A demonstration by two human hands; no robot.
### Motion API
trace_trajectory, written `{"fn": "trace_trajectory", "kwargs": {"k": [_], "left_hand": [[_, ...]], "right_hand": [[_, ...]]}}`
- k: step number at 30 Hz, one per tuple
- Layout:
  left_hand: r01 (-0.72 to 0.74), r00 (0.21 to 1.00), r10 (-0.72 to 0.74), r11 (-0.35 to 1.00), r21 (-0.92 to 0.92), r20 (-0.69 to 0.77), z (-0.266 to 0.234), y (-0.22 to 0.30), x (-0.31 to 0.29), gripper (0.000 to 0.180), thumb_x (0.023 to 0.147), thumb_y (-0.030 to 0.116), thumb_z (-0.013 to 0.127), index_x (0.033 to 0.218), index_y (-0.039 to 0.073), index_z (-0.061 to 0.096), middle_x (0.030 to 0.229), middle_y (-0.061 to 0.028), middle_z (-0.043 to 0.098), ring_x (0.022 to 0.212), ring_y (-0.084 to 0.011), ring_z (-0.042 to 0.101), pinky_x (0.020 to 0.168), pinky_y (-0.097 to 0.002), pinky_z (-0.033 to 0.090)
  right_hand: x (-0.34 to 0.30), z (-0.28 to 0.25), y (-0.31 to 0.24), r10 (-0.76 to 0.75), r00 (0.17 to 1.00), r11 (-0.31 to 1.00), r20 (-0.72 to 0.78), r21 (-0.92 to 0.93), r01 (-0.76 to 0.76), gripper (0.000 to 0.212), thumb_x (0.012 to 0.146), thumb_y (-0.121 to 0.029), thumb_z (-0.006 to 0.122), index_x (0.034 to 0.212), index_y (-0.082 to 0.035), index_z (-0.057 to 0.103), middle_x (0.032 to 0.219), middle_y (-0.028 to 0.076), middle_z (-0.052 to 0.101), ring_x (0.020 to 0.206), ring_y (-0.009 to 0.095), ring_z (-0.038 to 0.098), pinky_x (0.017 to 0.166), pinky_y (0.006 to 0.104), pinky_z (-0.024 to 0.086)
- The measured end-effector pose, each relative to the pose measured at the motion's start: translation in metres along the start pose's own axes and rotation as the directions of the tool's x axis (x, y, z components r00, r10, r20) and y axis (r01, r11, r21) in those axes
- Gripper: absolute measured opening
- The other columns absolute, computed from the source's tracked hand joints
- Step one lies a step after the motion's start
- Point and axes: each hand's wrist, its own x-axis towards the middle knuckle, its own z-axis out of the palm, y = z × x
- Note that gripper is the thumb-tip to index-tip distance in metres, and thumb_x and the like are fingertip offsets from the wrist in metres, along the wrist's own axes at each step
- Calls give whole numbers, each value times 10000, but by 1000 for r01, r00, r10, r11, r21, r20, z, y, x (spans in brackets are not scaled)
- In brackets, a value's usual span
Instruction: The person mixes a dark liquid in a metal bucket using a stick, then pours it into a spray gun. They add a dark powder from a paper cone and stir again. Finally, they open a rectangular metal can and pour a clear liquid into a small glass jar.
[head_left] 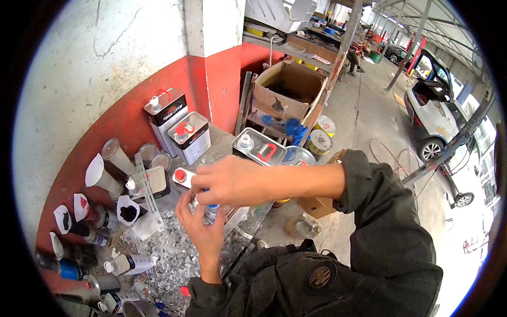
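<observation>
My left hand [202,226] is curled around a small silvery container with a blue part [212,211], just above the speckled worktop. Coming across from the right, my right hand [219,182] is bent down over the container's top. Its fingers are closed and slightly blurred, and what they pinch is hidden. Behind my fingers stands a metal can with a red cap [180,175]. Farther back, a large rectangular tin [259,146] has a white spout and a red handle. Two more rectangular tins [191,138] stand beside the wall.
Paint-stained cups and cans [104,179] crowd the left side along the red wall. A perforated metal strip [150,193] leans among them. Bottles [132,264] lie near front left. A cardboard box [288,92] sits on a rack behind; a white car [435,121] stands right.
</observation>
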Motion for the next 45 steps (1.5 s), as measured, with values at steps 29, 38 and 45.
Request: {"fn": "trace_trajectory", "kwargs": {"k": [29,38,45], "left_hand": [[58,997,-57,998,14,-57,-2,3,-5,400,663,132,815,1046,89,708,1233,-135,582,1217,-353,481,1009,-460,404],[38,999,-40,998,-56,-32,6,-1,-1,343,692,148,761,1016,53,698,1229,-131,591,1205,-354,489,1021,-460,392],[21,999,-23,998,-59,-31,4,-5,-4,387,724,199,744,1069,36,682,1203,-115,624,1227,-350,491,1038,-451,373]], "right_hand": [[-28,18,4,86,980,974,182,190,-121,284,856,-254,683,1100,-118,634,929,102,664,804,302,663,632,415,523],[-8,28,8,298,880,861,370,295,-415,235,812,-263,669,865,-36,643,782,157,679,742,376,663,671,468,509],[-15,28,-24,451,870,856,200,179,-485,229,828,-270,665,881,-47,677,762,156,690,708,352,673,630,463,522]]}}
